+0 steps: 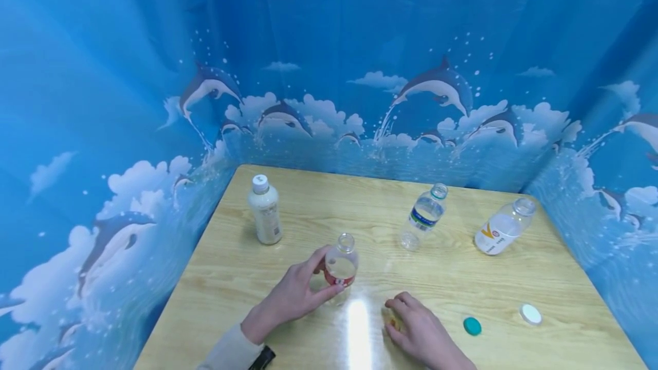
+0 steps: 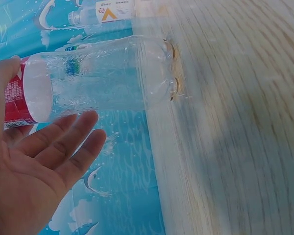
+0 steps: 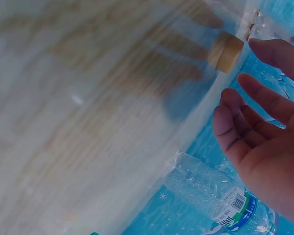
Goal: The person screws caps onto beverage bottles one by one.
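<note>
My left hand (image 1: 295,293) grips a clear plastic bottle (image 1: 341,264) with a red label, thumb and index finger round the label. This bottle is uncapped and stands upright with its base at the tabletop; in the left wrist view, the other fingers (image 2: 71,142) spread loosely beside it. Close by on the right, my right hand (image 1: 418,330) hovers low over the table with relaxed, bent fingers. An orange-yellow bottle cap (image 3: 226,52) sits on the table just off the right thumb and fingertips, with a gap showing between them.
At the back left stands a capped whitish bottle (image 1: 265,216). Two open clear bottles stand to the right, one with a blue-green label (image 1: 422,218), one with a white label (image 1: 498,233). A green cap (image 1: 472,326) and a white cap (image 1: 530,314) lie front right.
</note>
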Tool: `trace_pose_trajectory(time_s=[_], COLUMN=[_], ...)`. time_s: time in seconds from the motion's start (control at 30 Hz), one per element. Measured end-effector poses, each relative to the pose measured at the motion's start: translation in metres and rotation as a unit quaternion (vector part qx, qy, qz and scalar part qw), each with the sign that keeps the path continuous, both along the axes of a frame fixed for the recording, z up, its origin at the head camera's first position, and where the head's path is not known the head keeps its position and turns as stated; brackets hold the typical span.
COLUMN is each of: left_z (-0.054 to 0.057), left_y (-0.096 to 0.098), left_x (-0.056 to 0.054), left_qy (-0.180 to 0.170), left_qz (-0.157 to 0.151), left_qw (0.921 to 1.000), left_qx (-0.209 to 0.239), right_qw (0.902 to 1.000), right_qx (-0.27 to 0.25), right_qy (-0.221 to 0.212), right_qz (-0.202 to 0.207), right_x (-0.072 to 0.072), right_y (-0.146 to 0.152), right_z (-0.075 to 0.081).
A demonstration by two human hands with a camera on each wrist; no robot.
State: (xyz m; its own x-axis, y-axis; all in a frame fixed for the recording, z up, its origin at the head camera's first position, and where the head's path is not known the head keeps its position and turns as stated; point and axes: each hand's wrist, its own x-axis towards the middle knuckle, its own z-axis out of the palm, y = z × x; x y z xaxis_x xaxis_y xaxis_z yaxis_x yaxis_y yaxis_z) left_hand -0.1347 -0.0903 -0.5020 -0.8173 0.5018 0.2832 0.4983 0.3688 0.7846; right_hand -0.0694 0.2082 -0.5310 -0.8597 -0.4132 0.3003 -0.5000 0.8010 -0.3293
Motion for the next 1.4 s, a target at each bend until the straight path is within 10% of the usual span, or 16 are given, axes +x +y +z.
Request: trace_pose_trajectory(time_s=[0.33,0.7,1.2,1.4], left_z=[0.001,0.001,0.002,0.002], left_y=[0.000,0.000,-0.001,0.000], left_x=[-0.001,0.000,0.000,0.000], left_qy=[-0.001,-0.008,-0.017,-0.017], left_qz=[-0.002,0.000,-0.004,-0.003], left_qw=[1.0000,0.9999,0.9998,0.9998], left_qx=[-0.002,-0.009,0.007,0.006], right_qw=[0.9981,0.9985,0.9977,0.9931], right_qx=[-0.016,-0.038,-0.067,-0.098], right_qy=[-0.056,0.019,-0.001,0.059], right_qz=[0.019,0.035,0.014,0.029], right_x=[0.001,0.000,-0.007,-0.019], right_y=[0.004,0.005,0.000,-0.002], right_z=[-0.003,-0.010,0.023,0.039])
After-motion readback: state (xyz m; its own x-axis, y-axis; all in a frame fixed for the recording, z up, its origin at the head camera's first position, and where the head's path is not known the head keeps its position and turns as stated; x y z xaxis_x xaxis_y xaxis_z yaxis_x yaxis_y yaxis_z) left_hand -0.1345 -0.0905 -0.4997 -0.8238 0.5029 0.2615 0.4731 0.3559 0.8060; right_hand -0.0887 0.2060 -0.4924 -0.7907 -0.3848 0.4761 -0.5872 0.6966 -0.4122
